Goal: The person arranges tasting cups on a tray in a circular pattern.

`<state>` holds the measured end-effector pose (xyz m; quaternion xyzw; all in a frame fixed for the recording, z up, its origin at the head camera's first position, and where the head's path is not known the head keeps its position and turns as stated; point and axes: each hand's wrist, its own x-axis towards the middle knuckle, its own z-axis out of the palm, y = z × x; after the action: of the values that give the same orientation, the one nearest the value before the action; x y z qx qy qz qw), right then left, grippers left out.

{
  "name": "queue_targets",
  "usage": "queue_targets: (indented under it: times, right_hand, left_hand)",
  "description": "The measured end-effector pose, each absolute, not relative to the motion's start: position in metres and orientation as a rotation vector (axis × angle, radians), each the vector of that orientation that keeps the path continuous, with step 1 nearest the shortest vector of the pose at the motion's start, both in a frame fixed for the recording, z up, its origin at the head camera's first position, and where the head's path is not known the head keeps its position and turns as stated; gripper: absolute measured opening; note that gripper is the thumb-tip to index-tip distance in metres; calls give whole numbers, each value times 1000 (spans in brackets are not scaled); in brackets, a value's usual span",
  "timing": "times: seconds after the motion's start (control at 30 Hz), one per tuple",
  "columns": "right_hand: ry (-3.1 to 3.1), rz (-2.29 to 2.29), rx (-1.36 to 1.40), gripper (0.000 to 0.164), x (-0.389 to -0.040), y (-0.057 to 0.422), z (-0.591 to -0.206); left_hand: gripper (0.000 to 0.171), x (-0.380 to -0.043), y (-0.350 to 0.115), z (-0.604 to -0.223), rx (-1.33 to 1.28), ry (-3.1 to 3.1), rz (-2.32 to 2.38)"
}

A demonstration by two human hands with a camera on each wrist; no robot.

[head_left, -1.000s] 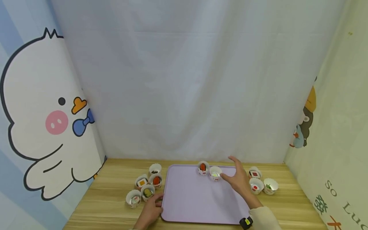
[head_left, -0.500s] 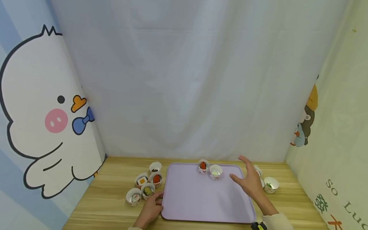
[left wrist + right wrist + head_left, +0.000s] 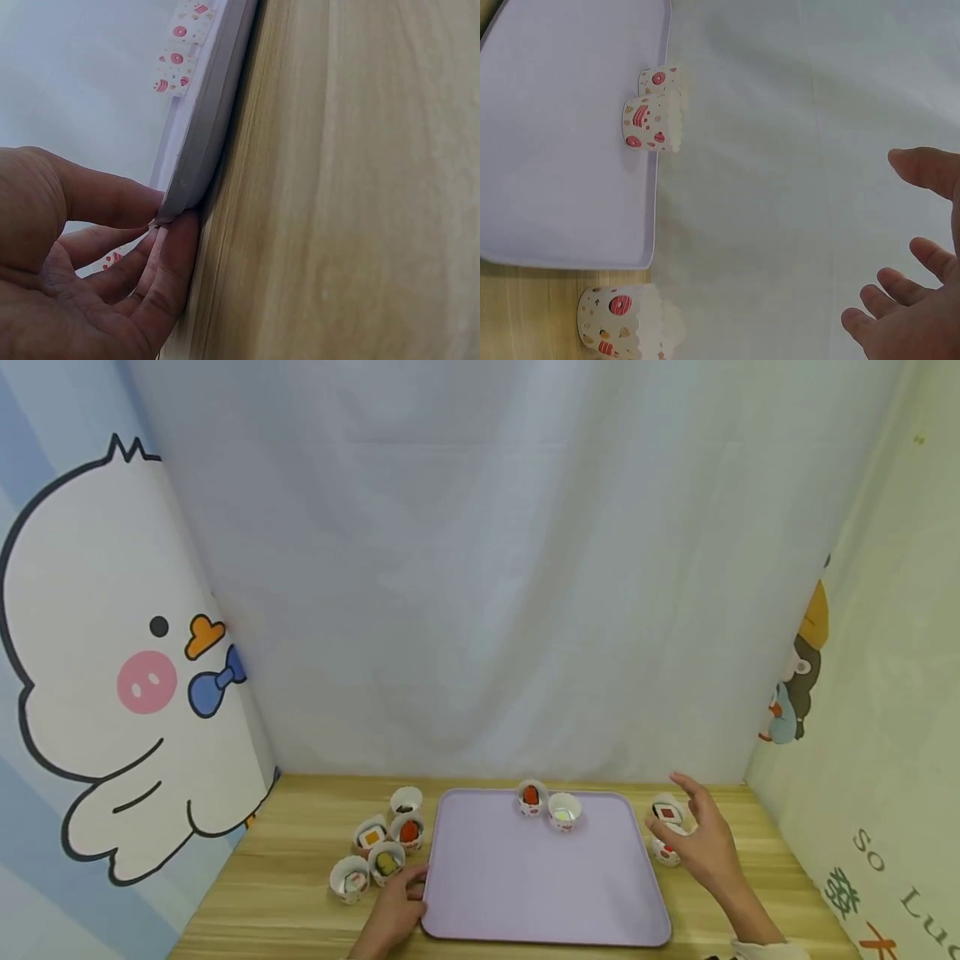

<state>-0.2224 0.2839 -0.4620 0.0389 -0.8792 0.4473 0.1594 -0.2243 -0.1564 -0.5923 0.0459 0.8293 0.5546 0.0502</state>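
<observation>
A lilac tray (image 3: 540,885) lies on the wooden table. My left hand (image 3: 393,910) pinches its left edge, thumb above and fingers under the rim, as the left wrist view shows. Near the tray's far edge sit two patterned paper cups: one with a red piece (image 3: 531,797), one with a pale yellow-green piece (image 3: 564,812). My right hand (image 3: 708,852) is right of the tray, thumb and fingers spread apart, holding nothing. Beside its thumb stand a cup with a dark red-centred piece (image 3: 667,810) and a partly covered cup with red bits (image 3: 664,853).
Several more paper cups with small food-like pieces stand left of the tray, among them one with an orange-centred piece (image 3: 371,837) and one with a green piece (image 3: 386,862). A pale curtain (image 3: 480,610) hangs behind the table (image 3: 255,868). Printed cloths flank both sides.
My right hand has moved right, away from the cups on the tray, to the cups beside it. It now hides the cup with green bits. The left hand stays at the tray's edge.
</observation>
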Motion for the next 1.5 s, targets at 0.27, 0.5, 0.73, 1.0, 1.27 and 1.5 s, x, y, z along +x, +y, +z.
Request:
queue_targets:
  times: [0.27, 0.5, 0.73, 1.0, 1.27, 1.5]
  right_hand:
    - [-2485, 1268, 68, 78, -222, 312, -464]
    - [-2495, 1295, -46, 81, -232, 334, -474]
    - [-2479, 1348, -137, 85, -235, 350, -486]
    - [-2539, 1416, -284, 93, -239, 366, -502]
    - [-2571, 1450, -389, 96, -242, 376, -521]
    - [-2604, 1475, -431, 100, -249, 382, -539]
  left_hand:
    - [64, -225, -157, -594, 138, 2497, 1703]
    - [64, -225, -156, -593, 150, 2510, 1701]
    - [63, -225, -156, -594, 145, 2527, 1702]
    - [63, -223, -156, -592, 152, 2537, 1701]
    - [63, -224, -156, -592, 159, 2538, 1699]
    - [63, -225, -156, -593, 151, 2524, 1697]
